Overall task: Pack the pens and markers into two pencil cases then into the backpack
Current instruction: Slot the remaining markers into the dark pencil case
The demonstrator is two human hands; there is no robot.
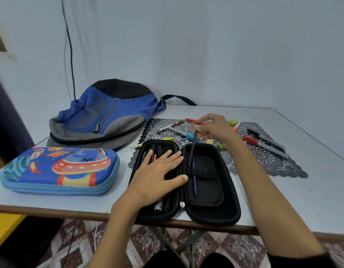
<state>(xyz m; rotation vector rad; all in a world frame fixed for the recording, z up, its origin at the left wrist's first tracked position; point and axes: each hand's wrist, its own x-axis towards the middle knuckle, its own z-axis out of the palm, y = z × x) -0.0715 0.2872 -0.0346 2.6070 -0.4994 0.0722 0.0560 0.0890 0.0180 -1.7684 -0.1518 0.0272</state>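
Observation:
A black pencil case (211, 215) lies open at the table's front edge. My left hand (157, 176) rests flat on its left half, over several pens there. My right hand (213, 129) pinches the top of a dark pen (192, 151), whose tip points down into the case's right half. A blue pen (194, 183) sits under an elastic loop there. A shut blue case with a spaceship picture (59, 171) lies to the left. The blue, black and grey backpack (107, 115) lies at the back left. Loose markers and pens (268, 144) are scattered on a dark lace mat (273, 163).
The grey table (312, 200) stands against a pale wall. A dark cable (70, 55) hangs down the wall behind the backpack. A small yellow-green object (233, 121) lies at the far edge of the mat. Patterned floor shows below the table.

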